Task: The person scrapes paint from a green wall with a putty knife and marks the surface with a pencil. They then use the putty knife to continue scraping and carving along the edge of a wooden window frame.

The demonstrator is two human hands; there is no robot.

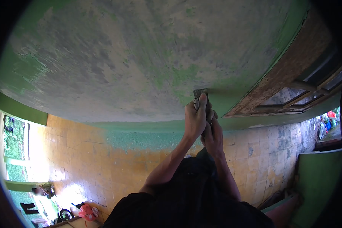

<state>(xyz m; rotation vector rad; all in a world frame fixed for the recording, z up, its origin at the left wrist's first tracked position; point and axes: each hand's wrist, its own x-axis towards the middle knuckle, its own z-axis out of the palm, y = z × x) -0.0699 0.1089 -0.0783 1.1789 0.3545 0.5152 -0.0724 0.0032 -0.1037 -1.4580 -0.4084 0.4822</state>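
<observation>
Both my hands are closed round a scraper (200, 92), and its dark flat blade meets the wall. My left hand (194, 121) grips nearer the blade, thumb pointing up along the tool. Behind and below it, my right hand (214, 137) wraps the lower part of the handle. A short pale cylinder shows beside my left thumb; I cannot make out what it is. The wall (114, 64) has large grey, scuffed areas with streaks and patches of green paint. Most of the handle is hidden by my fingers.
A wooden window frame (292, 79) with worn paint borders the wall on the right. Yellowish floor tiles (83, 148) lie below, with green dust along the wall's foot. A red plastic bag (88, 212) is at lower left, near a person (45, 190). A green panel (319, 186) stands at lower right.
</observation>
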